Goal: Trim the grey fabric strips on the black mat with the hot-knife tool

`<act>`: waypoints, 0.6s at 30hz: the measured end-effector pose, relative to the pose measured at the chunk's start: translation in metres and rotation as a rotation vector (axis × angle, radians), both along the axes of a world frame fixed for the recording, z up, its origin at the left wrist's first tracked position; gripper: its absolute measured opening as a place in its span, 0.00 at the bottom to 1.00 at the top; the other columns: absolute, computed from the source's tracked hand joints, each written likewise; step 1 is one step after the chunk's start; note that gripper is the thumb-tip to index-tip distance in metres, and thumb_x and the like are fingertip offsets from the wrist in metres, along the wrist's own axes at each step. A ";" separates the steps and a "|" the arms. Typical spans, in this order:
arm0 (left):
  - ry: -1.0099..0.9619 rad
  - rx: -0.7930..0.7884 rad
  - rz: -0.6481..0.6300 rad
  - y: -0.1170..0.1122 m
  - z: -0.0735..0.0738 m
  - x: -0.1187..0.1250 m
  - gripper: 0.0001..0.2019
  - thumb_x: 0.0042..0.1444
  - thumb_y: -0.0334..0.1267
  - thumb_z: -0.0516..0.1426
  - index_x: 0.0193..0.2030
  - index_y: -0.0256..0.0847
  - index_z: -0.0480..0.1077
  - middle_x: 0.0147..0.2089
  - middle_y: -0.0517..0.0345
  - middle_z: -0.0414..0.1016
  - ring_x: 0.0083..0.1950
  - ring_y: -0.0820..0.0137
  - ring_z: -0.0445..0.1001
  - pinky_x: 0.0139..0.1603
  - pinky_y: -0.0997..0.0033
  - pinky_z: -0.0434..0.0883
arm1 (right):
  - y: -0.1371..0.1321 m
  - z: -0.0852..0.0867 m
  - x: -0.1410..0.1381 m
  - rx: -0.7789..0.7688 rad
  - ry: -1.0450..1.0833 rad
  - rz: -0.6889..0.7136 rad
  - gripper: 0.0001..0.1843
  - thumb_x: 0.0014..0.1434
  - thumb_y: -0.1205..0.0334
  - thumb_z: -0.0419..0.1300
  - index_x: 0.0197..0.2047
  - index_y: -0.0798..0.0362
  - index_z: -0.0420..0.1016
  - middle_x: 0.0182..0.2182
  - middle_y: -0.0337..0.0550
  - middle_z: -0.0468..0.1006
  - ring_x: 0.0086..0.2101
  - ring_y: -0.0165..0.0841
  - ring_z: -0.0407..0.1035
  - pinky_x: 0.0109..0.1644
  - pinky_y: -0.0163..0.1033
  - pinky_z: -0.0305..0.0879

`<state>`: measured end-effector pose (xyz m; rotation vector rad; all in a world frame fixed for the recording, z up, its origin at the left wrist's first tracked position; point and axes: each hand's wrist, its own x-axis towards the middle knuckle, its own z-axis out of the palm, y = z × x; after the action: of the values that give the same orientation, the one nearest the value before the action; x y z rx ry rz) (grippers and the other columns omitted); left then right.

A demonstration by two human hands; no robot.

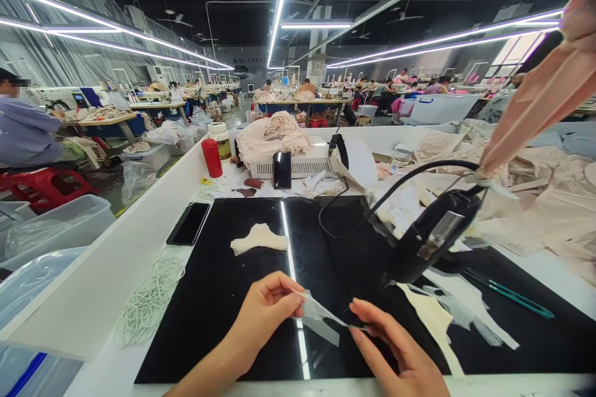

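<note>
Over the black work surface, my left hand (274, 304) pinches one end of a thin, translucent white fabric piece (319, 309). At the other end of that piece, my right hand (393, 347) has thumb and forefinger closed around its tip. A pale strip (325, 331) shows just below it, a reflection or a hanging part; I cannot tell which. Farther up the black surface lies a cream cut fabric piece (259, 239). To the right of my right hand are another cream piece (431, 316) and several white translucent pieces (479, 310).
A black corded device (433, 236) hangs at the right from a pink cloth strip (531, 99). Teal thread snips (521, 299) lie at the right. At the left are a phone (189, 224) and pale elastic cord (151, 298). A person (28, 124) sits far left.
</note>
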<state>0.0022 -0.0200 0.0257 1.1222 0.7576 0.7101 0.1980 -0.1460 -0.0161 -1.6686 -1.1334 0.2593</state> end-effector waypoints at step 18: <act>0.128 0.325 -0.094 -0.010 -0.001 -0.001 0.18 0.50 0.35 0.68 0.49 0.44 0.77 0.50 0.54 0.76 0.53 0.60 0.73 0.58 0.64 0.70 | 0.018 0.013 -0.034 -0.062 0.244 0.107 0.20 0.62 0.39 0.64 0.40 0.47 0.85 0.28 0.39 0.81 0.27 0.34 0.75 0.32 0.32 0.74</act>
<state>0.0011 -0.0304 0.0248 1.5006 0.7069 0.7030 0.1641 -0.1283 -0.0030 -1.5830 -1.0396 0.5554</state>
